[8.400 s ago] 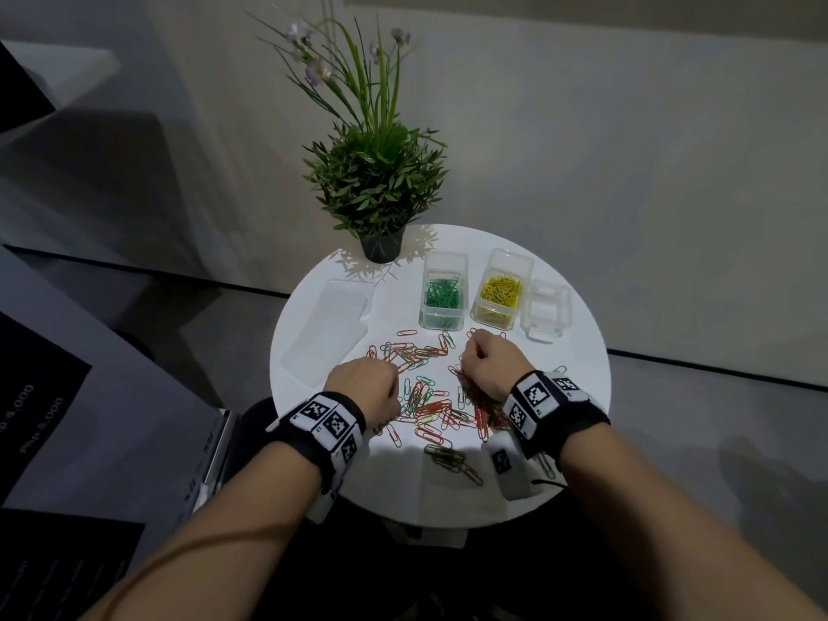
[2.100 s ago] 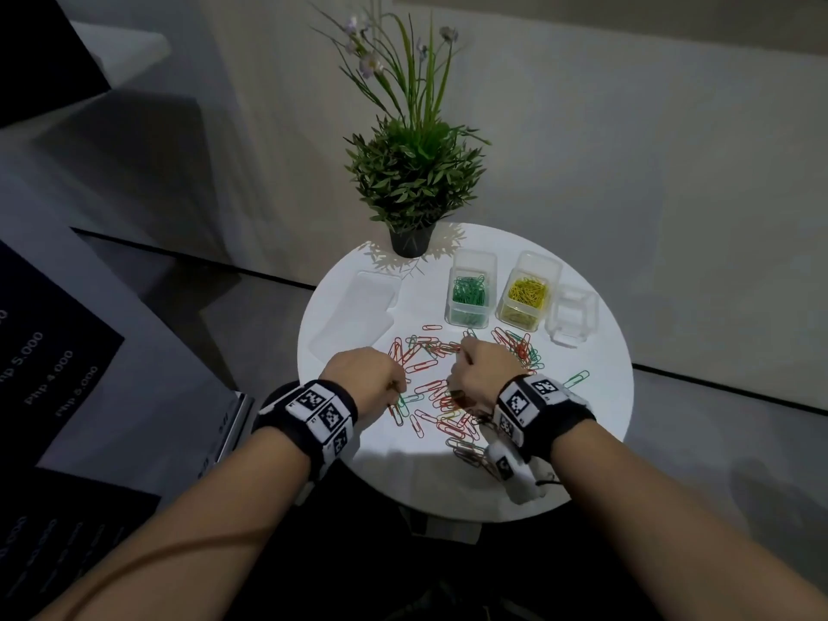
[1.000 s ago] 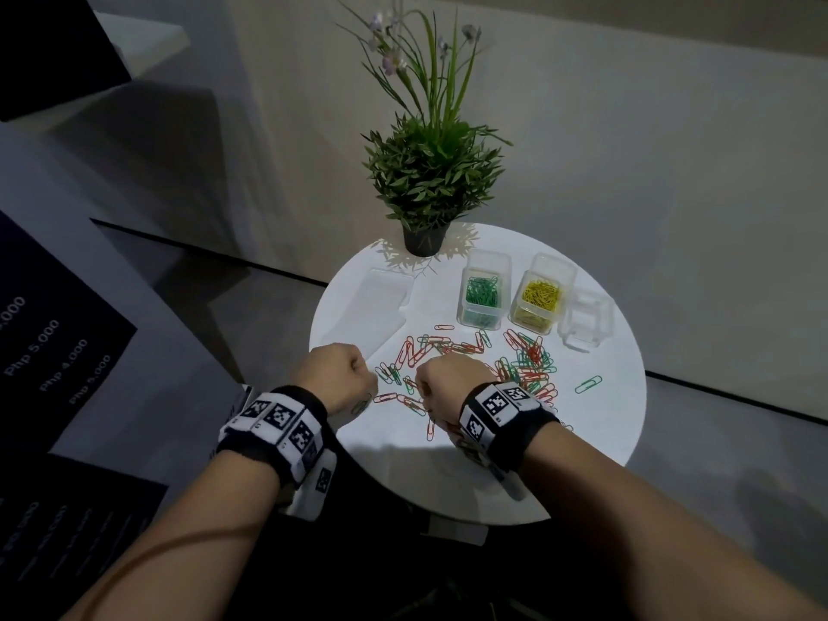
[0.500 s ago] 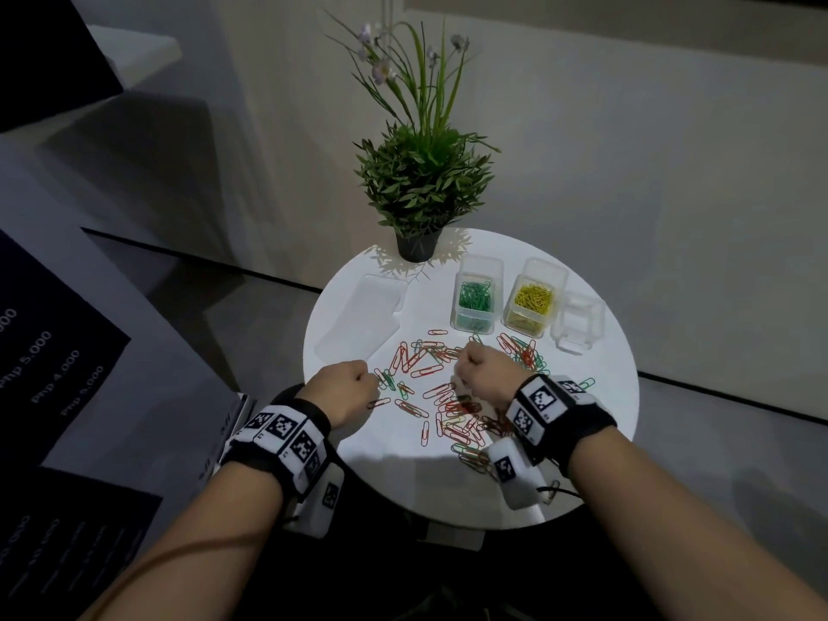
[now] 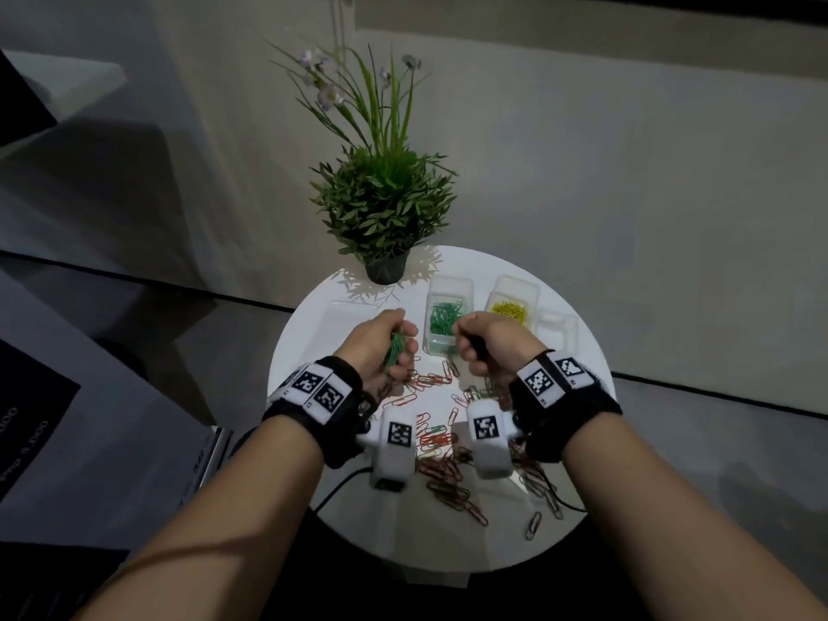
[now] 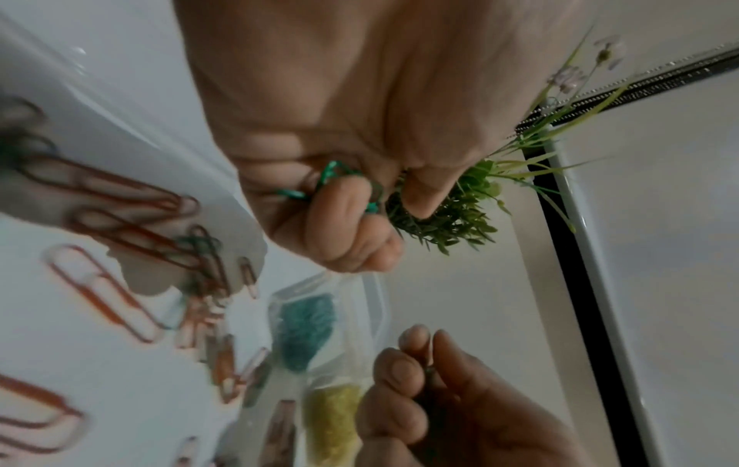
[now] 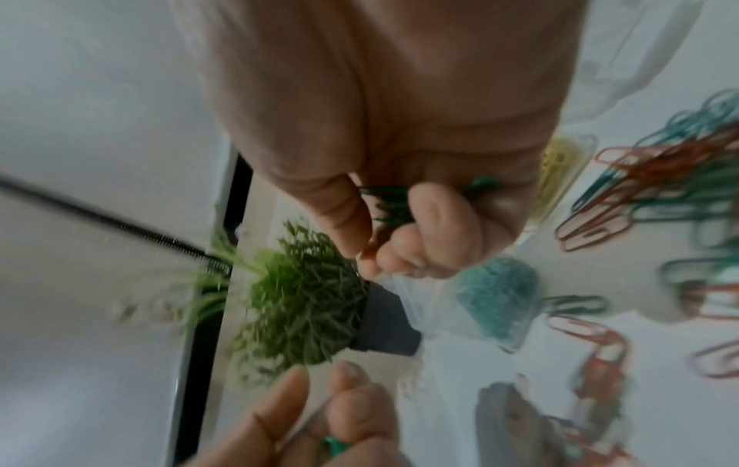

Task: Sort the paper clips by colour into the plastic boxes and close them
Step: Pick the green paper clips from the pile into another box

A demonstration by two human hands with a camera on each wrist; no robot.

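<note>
My left hand point(image 5: 386, 347) is raised above the table, its fingers curled round a bunch of green paper clips point(image 5: 396, 348), also seen in the left wrist view as green clips point(image 6: 332, 177). My right hand point(image 5: 486, 347) grips another bunch of green clips point(image 7: 393, 202) beside the clear box of green clips point(image 5: 445, 318). The box of yellow clips point(image 5: 511, 309) stands to its right, and a clear box point(image 5: 557, 327) with nothing seen in it is further right. Red and green loose clips point(image 5: 437, 437) lie scattered on the white round table point(image 5: 578, 450).
A potted plant point(image 5: 384, 208) stands at the table's back edge. A clear flat lid point(image 5: 347, 313) lies at the back left. Wrist camera units point(image 5: 396, 445) hang over the clip pile. Dark floor surrounds the table.
Both hands have lifted off the clip pile and moved toward the back, each holding green clips, up to the green box.
</note>
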